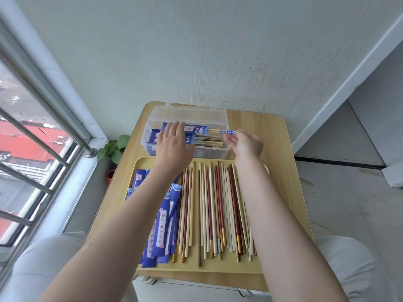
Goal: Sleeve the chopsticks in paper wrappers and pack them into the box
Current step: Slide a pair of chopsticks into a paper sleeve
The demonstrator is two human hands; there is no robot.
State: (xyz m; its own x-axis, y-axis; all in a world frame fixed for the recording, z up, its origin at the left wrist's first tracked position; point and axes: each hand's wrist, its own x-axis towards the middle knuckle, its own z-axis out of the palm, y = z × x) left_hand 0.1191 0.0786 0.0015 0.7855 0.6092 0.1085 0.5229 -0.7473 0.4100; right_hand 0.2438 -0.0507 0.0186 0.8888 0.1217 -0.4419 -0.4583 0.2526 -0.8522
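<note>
I see the sleeved chopsticks (209,130) lying crosswise over the clear box (152,136) at the counter's (272,136) far side, long axis left to right, bare tips poking right past the box wall. My left hand (173,141) lies flat on the wrapped end, fingers straight. My right hand (246,142) hovers edge-on by the tips, fingers relaxed, holding nothing.

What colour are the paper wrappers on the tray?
The paper wrappers are deep blue with a white label strip, red characters and pink flowers, seen in the head view.
</note>
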